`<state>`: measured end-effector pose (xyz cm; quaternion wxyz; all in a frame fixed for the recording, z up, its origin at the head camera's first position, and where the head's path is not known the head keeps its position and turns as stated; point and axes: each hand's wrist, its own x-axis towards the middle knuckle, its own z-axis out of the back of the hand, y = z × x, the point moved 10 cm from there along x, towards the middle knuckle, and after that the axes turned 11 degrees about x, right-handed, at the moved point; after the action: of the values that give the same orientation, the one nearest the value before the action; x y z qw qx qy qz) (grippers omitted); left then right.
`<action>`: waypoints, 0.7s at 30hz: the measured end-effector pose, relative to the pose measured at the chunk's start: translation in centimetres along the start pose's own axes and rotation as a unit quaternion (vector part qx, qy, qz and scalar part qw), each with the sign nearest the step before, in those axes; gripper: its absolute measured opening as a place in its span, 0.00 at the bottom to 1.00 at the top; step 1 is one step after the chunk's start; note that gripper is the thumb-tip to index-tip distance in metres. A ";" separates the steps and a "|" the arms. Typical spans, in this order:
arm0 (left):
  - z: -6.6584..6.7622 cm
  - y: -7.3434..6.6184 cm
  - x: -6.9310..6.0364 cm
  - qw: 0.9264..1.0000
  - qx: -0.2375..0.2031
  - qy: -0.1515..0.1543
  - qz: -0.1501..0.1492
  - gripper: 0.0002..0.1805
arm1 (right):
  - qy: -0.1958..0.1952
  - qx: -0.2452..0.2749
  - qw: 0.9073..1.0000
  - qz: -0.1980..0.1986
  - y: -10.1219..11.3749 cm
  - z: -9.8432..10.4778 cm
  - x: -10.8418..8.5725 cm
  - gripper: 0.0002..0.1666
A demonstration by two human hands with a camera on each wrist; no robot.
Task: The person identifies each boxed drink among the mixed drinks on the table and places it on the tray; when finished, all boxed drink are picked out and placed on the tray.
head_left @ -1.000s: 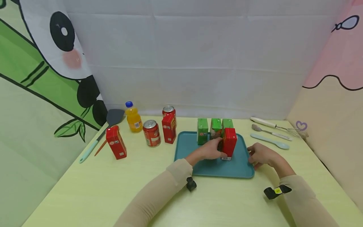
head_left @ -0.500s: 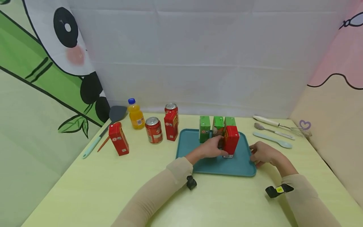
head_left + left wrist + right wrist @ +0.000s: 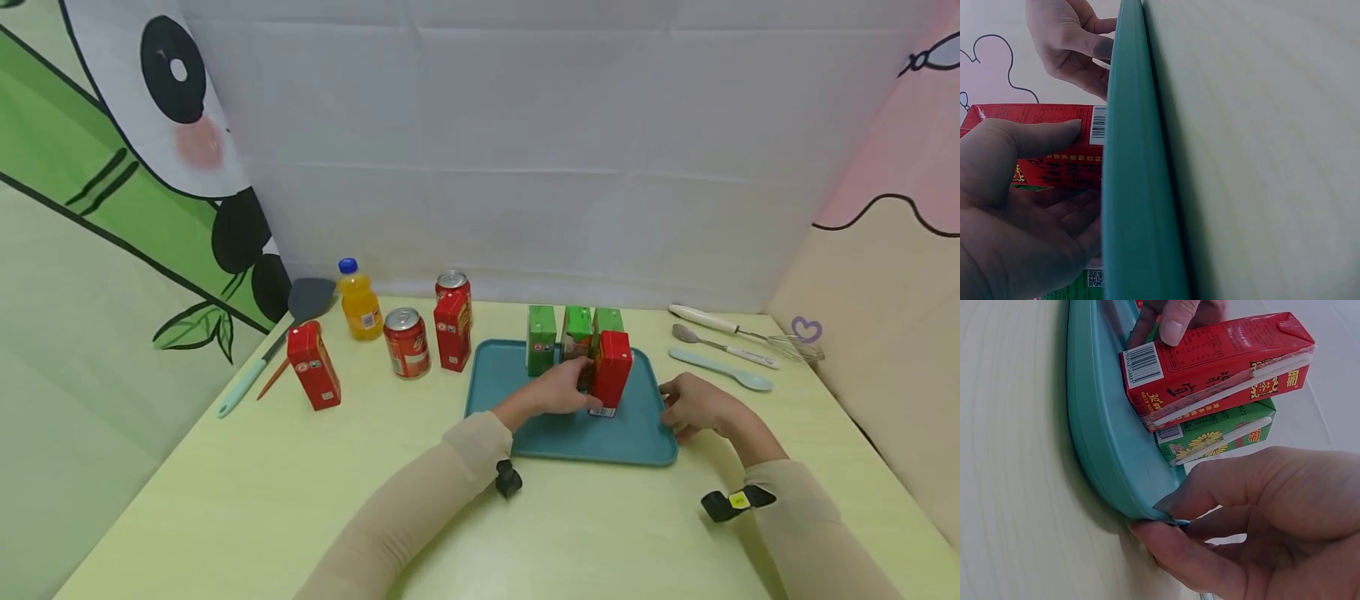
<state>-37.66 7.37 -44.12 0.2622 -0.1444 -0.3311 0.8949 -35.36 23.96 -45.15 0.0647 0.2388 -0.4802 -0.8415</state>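
My left hand (image 3: 558, 389) holds an upright red drink carton (image 3: 613, 371) by its sides, at the right part of a teal tray (image 3: 592, 446). Its thumb lies along the carton's lower face in the left wrist view. Behind stand three green drink cartons (image 3: 541, 342), partly hidden by the hand and the red carton. With thumb and fingers, my right hand (image 3: 697, 404) pinches the tray's right rim, as the right wrist view shows. The red carton (image 3: 1222, 362) stands close to a green carton (image 3: 1216, 434) there. Whether its base rests fully on the tray is hard to tell.
Left of the tray stand red cartons (image 3: 313, 367), soda cans (image 3: 407, 343) and an orange juice bottle (image 3: 360, 307). A spatula (image 3: 258, 367) lies at the far left. To the right lie a whisk (image 3: 742, 332), a spoon (image 3: 723, 347) and a pale blue spoon (image 3: 720, 370).
The head view has shifted slightly, so the scene sits a little higher and further right. Both hands, the red carton and the tray keep their places relative to one another.
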 end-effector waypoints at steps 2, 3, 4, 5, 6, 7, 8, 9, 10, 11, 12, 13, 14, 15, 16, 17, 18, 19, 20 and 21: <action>0.0 0.1 0.0 1.000 -0.003 0.002 -0.001 0.37 | 0.000 0.003 1.000 0.003 0.1 0.0 0.0 0.39; 0.0 0.2 -0.1 1.000 -0.001 0.003 0.002 0.38 | 0.000 0.004 1.000 0.004 0.1 0.1 0.0 0.39; 0.1 0.3 -0.3 1.000 0.000 0.003 0.004 0.38 | -0.002 0.005 1.000 0.003 0.0 0.1 0.0 0.39; 0.2 0.4 -0.6 1.000 0.000 0.003 0.006 0.39 | -0.004 0.006 1.000 0.002 0.0 0.1 0.0 0.40; 0.4 0.5 -0.9 1.000 0.000 0.001 0.010 0.39 | -0.004 0.006 1.000 0.001 0.0 0.2 0.0 0.40; 0.6 0.6 -1.4 1.000 0.000 -0.001 0.012 0.39 | -0.005 0.007 1.000 0.000 0.0 0.1 0.0 0.40; 1.0 0.6 -1.9 1.000 0.002 -0.004 0.015 0.39 | -0.002 0.005 1.000 0.000 0.0 0.1 -0.1 0.40; 1.3 0.5 -2.5 1.000 0.007 -0.007 0.016 0.38 | -0.002 0.005 1.000 -0.001 0.0 0.1 -0.1 0.40; 1.8 0.3 -3.0 1.000 0.008 -0.011 0.010 0.37 | -0.001 0.004 1.000 0.000 0.1 0.1 -0.2 0.40; 2.4 0.1 -3.5 1.000 0.009 -0.016 0.002 0.36 | -0.002 0.005 1.000 -0.001 0.1 0.2 -0.2 0.40; 3.0 -0.3 -4.0 1.000 0.010 -0.021 -0.008 0.34 | -0.004 0.005 1.000 -0.001 0.1 0.2 -0.3 0.40; 3.8 -0.6 -4.5 0.999 0.018 -0.027 -0.018 0.33 | -0.004 0.006 1.000 0.000 0.2 0.3 -0.3 0.40; 4.7 -0.9 -5.0 0.999 0.026 -0.034 -0.027 0.32 | -0.004 0.005 1.000 0.002 0.2 0.3 -0.3 0.40; 5.7 -1.1 -5.6 0.998 0.034 -0.042 -0.037 0.31 | -0.005 0.006 1.000 0.002 0.2 0.3 -0.3 0.40; 6.8 -1.3 -6.1 0.997 0.040 -0.054 -0.046 0.30 | -0.005 0.006 1.000 0.004 0.2 0.3 -0.2 0.40; 7.9 -1.3 -6.8 0.996 0.046 -0.065 -0.051 0.29 | -0.005 0.007 1.000 0.003 0.2 0.2 -0.2 0.40; 9.1 -1.1 -7.4 0.994 0.048 -0.080 -0.053 0.29 | -0.002 0.006 1.000 0.005 0.2 0.1 -0.2 0.40; 10.4 -0.8 -8.1 0.993 0.046 -0.096 -0.052 0.28 | 0.000 0.005 1.000 0.005 0.2 0.0 -0.1 0.40; 11.8 -0.5 -8.8 0.991 0.040 -0.115 -0.053 0.27 | 0.001 0.004 1.000 0.005 0.3 0.0 -0.1 0.40; 13.2 -0.1 -9.4 0.989 0.028 -0.137 -0.053 0.27 | 0.000 0.005 1.000 0.002 0.2 -0.1 -0.1 0.40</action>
<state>-35.60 -4.72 -33.49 0.2656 0.0048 -0.3458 0.8999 -35.30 23.80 -44.95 0.0654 0.2385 -0.4844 -0.8391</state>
